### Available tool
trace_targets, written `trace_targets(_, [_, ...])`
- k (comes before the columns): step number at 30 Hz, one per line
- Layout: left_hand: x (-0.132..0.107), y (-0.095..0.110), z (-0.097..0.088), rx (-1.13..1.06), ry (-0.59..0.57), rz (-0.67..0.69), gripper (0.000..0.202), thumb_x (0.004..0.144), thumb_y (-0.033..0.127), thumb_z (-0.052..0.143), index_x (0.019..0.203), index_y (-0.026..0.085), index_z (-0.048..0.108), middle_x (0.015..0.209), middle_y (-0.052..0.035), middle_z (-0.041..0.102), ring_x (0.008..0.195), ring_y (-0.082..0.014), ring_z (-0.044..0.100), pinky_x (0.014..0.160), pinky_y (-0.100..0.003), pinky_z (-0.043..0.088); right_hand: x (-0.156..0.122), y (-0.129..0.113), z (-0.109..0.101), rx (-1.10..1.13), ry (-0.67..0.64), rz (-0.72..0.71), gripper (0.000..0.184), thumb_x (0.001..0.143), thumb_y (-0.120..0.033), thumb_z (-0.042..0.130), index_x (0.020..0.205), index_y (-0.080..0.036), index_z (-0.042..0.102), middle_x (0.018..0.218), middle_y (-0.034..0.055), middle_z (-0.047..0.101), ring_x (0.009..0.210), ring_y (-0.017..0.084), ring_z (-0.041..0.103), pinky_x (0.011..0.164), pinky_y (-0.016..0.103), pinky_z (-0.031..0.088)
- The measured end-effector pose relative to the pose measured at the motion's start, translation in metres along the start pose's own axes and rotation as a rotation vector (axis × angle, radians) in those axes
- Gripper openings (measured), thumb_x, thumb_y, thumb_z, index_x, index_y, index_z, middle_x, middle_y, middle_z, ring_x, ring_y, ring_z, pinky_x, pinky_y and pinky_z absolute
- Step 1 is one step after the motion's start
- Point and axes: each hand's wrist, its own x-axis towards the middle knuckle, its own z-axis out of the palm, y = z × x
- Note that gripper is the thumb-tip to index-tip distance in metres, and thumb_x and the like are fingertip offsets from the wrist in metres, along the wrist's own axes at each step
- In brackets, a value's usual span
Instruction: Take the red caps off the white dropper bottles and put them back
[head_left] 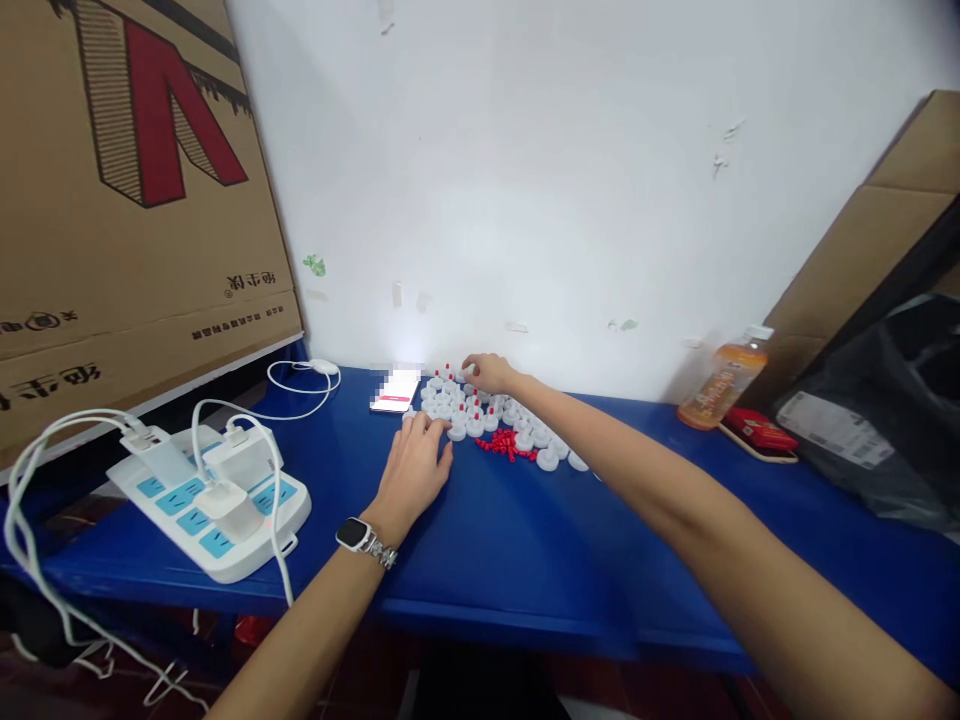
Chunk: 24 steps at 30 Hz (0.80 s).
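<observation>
A spread of round white plastic caps [442,410] lies on the blue table near the wall, some with a small red tip [476,400] standing up in the middle. In front of them is a loose heap of small red pieces [504,442]. My left hand [416,465] rests palm down at the caps' near left edge, fingers stretched out and the thumb apart. Over the back of the caps, my right hand [489,373] has its fingers bent together beside the wall. What sits between those fingertips is too small to make out.
A lit phone [396,390] lies left of the caps. A white power strip [247,548] with chargers and looping cables takes up the table's left side. To the right stand an orange drink bottle [724,380], a red packet [759,430] on a phone, and a black plastic bag [877,420].
</observation>
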Motion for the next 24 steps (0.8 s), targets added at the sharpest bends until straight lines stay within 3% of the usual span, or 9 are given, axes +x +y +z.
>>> trace_targets(2, [-0.001, -0.002, -0.002, -0.024, 0.021, -0.010, 0.018, 0.090, 0.014, 0.047, 0.104, 0.021, 0.056, 0.105, -0.0083, 0.056, 0.101, -0.0260, 0.053, 0.085, -0.040, 0.046, -0.018, -0.011, -0.003, 0.028, 0.085, -0.049, 0.033, 0.093, -0.026, 0.052, 0.123, -0.019, 0.061, 0.109, 0.0073, 0.071, 0.101, 0.021, 0.062, 0.087, 0.031, 0.041])
trace_targets(4, [-0.001, -0.003, -0.003, -0.040, 0.040, -0.023, 0.016, 0.088, 0.011, 0.047, 0.099, 0.021, 0.053, 0.102, -0.0073, 0.057, 0.099, -0.0253, 0.053, 0.083, -0.039, 0.046, -0.042, -0.025, -0.003, 0.070, 0.202, -0.171, 0.026, 0.094, -0.030, 0.049, 0.111, -0.017, 0.064, 0.102, 0.0082, 0.070, 0.095, 0.020, 0.061, 0.085, 0.030, 0.040])
trace_targets(6, [-0.001, -0.003, -0.003, -0.044, 0.053, -0.026, 0.014, 0.087, 0.011, 0.048, 0.098, 0.021, 0.051, 0.100, -0.0067, 0.057, 0.098, -0.0253, 0.053, 0.083, -0.039, 0.046, -0.067, -0.036, -0.001, 0.075, 0.206, -0.266, 0.023, 0.092, -0.037, 0.056, 0.098, -0.018, 0.067, 0.094, 0.0073, 0.069, 0.093, 0.022, 0.059, 0.085, 0.033, 0.039])
trace_targets(8, [-0.001, -0.003, -0.003, -0.043, 0.064, -0.021, 0.012, 0.088, 0.014, 0.049, 0.098, 0.021, 0.051, 0.100, -0.0067, 0.057, 0.099, -0.0257, 0.053, 0.084, -0.040, 0.046, -0.087, -0.043, 0.003, 0.073, 0.160, -0.312, 0.018, 0.089, -0.035, 0.060, 0.093, -0.018, 0.067, 0.087, 0.0059, 0.068, 0.092, 0.022, 0.057, 0.087, 0.034, 0.036])
trace_targets(12, [-0.002, 0.002, -0.006, -0.060, 0.081, -0.021, 0.011, 0.089, 0.023, 0.053, 0.100, 0.021, 0.050, 0.101, -0.0070, 0.057, 0.098, -0.0261, 0.054, 0.086, -0.041, 0.048, -0.106, -0.044, 0.005, 0.106, 0.107, -0.334, 0.009, 0.087, -0.018, 0.058, 0.087, -0.018, 0.067, 0.082, 0.0049, 0.069, 0.092, 0.022, 0.056, 0.088, 0.036, 0.034])
trace_targets(17, [-0.002, 0.012, -0.010, -0.173, 0.117, 0.108, 0.031, 0.091, 0.034, 0.057, 0.117, 0.020, 0.049, 0.115, -0.0100, 0.056, 0.110, -0.0272, 0.052, 0.096, -0.043, 0.046, -0.128, -0.041, -0.009, 0.449, 0.156, -0.254, 0.008, 0.087, -0.018, 0.060, 0.088, -0.019, 0.069, 0.086, 0.0014, 0.071, 0.086, 0.017, 0.060, 0.084, 0.030, 0.039])
trace_targets(21, [-0.005, 0.018, -0.009, -0.316, -0.060, 0.220, 0.028, 0.099, 0.036, 0.045, 0.122, 0.023, 0.051, 0.112, -0.0083, 0.060, 0.106, -0.0245, 0.056, 0.094, -0.040, 0.047, -0.160, -0.035, -0.016, 0.620, 0.188, -0.212, 0.015, 0.093, -0.029, 0.056, 0.094, -0.021, 0.069, 0.087, 0.0007, 0.071, 0.077, 0.015, 0.060, 0.071, 0.026, 0.043])
trace_targets(24, [-0.008, 0.020, -0.007, -0.388, -0.187, 0.202, 0.029, 0.101, 0.039, 0.040, 0.121, 0.023, 0.054, 0.105, -0.0071, 0.061, 0.096, -0.0220, 0.060, 0.087, -0.037, 0.050, -0.181, -0.024, -0.012, 0.409, 0.301, -0.192, 0.020, 0.096, -0.030, 0.052, 0.107, -0.023, 0.068, 0.091, 0.0037, 0.072, 0.088, 0.019, 0.060, 0.083, 0.034, 0.041])
